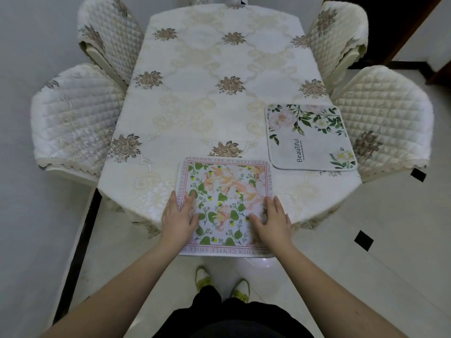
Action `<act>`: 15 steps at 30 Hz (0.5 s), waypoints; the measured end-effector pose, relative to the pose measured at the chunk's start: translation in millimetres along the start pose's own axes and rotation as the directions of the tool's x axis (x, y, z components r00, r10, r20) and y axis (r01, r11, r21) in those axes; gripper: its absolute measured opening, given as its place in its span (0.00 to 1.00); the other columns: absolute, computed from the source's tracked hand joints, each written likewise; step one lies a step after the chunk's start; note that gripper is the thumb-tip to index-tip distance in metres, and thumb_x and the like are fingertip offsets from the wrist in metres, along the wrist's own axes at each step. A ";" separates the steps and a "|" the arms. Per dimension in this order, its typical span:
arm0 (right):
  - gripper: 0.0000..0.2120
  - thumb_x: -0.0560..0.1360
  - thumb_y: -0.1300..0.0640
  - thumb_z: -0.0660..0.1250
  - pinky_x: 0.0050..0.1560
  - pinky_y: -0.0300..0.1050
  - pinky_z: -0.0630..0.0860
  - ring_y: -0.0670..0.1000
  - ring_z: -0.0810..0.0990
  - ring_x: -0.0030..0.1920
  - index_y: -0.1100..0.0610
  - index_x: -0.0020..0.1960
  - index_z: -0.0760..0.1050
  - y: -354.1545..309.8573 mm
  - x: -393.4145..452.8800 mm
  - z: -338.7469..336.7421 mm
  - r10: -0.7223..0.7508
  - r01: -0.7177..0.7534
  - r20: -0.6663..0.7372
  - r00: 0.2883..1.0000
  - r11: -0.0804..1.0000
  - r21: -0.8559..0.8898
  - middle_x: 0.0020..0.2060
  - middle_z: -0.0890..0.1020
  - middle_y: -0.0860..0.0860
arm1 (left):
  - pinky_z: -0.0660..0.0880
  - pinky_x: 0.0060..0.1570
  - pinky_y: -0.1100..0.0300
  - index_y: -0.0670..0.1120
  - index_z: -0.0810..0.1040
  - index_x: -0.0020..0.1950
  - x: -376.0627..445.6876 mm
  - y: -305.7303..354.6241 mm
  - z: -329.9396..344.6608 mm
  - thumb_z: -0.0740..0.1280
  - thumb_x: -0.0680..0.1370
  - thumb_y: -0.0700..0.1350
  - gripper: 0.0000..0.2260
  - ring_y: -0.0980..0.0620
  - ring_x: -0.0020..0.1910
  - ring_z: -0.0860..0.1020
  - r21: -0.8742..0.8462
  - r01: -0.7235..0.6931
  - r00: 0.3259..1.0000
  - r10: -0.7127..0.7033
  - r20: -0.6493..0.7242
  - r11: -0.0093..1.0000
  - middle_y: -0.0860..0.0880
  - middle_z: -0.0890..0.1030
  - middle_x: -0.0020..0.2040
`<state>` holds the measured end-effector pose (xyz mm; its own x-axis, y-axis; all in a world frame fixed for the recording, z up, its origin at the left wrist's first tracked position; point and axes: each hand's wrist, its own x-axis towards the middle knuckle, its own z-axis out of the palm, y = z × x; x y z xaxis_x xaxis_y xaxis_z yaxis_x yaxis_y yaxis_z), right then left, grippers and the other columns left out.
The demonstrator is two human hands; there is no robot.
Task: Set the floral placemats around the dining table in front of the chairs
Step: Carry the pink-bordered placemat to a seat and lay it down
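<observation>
A square placemat [225, 186] with peach flowers, green leaves and a lettered pink border lies at the near end of the dining table [210, 111], its near edge hanging past the table's rim. My left hand [179, 215] rests flat on its left side, fingers straight. On the right side my right hand [271, 219] presses down the same way. A second placemat [310, 137], white with green leaves and the word "Beautiful", lies at the table's right edge in front of the near right chair [388, 120].
The table wears a cream cloth with brown flower motifs. Two quilted chairs stand on the left [73, 118] [109, 35] and another at the far right [339, 32]. Pale tiled floor with black inlays surrounds the table; my feet are below.
</observation>
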<state>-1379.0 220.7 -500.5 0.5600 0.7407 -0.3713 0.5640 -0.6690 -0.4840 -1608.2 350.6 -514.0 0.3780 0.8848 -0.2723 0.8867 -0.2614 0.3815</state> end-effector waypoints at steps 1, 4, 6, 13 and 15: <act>0.37 0.77 0.38 0.61 0.77 0.54 0.44 0.50 0.50 0.78 0.50 0.79 0.51 0.5 0.1 -1.2 0.009 -0.008 -0.012 1.000 0.999 0.052 0.79 0.52 0.50 | 0.53 0.76 0.43 0.56 0.57 0.80 -0.9 1.0 -1.5 0.62 0.81 0.53 0.28 0.38 0.79 0.51 -0.014 0.006 1.000 -0.007 -0.014 1.000 0.38 0.49 0.81; 0.34 0.79 0.44 0.63 0.77 0.54 0.44 0.49 0.52 0.78 0.53 0.79 0.54 1.3 -0.7 -6.1 0.003 0.007 -0.062 0.998 0.988 0.151 0.78 0.56 0.49 | 0.56 0.74 0.45 0.53 0.58 0.80 -4.3 5.2 -8.4 0.63 0.81 0.48 0.27 0.41 0.79 0.53 -0.130 -0.006 0.999 -0.001 -0.051 0.992 0.41 0.52 0.81; 0.33 0.79 0.47 0.64 0.77 0.54 0.50 0.50 0.56 0.77 0.55 0.78 0.55 0.2 -3.8 -9.1 -0.025 0.050 -0.108 0.994 0.971 0.232 0.77 0.60 0.51 | 0.59 0.73 0.49 0.51 0.60 0.79 -7.1 8.7 -16.0 0.63 0.82 0.45 0.26 0.44 0.79 0.55 -0.258 -0.021 0.996 -0.002 -0.088 0.966 0.43 0.54 0.81; 0.28 0.79 0.55 0.65 0.65 0.47 0.72 0.48 0.73 0.68 0.51 0.76 0.59 -3.3 -11.7 -23.2 0.018 0.060 -0.139 0.990 0.842 0.536 0.70 0.70 0.46 | 0.72 0.58 0.58 0.50 0.61 0.79 -12.6 15.1 -41.8 0.64 0.81 0.44 0.27 0.48 0.63 0.76 -0.421 -0.004 0.983 -0.073 -0.168 0.907 0.50 0.74 0.70; 0.27 0.79 0.55 0.65 0.58 0.45 0.76 0.48 0.78 0.61 0.50 0.75 0.61 -7.8 -10.5 -33.4 0.116 -0.034 -0.088 0.989 0.772 0.634 0.66 0.74 0.45 | 0.75 0.49 0.61 0.50 0.59 0.80 -11.6 16.7 -48.1 0.66 0.81 0.46 0.29 0.49 0.53 0.80 -0.562 0.130 0.969 -0.226 -0.104 0.817 0.51 0.79 0.61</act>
<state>-1368.9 216.0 -466.3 0.6727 0.6499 -0.3538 0.0313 -0.5027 -0.8639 -1610.6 354.5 -462.0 0.1379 0.9562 -0.2581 0.6239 0.1185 0.7725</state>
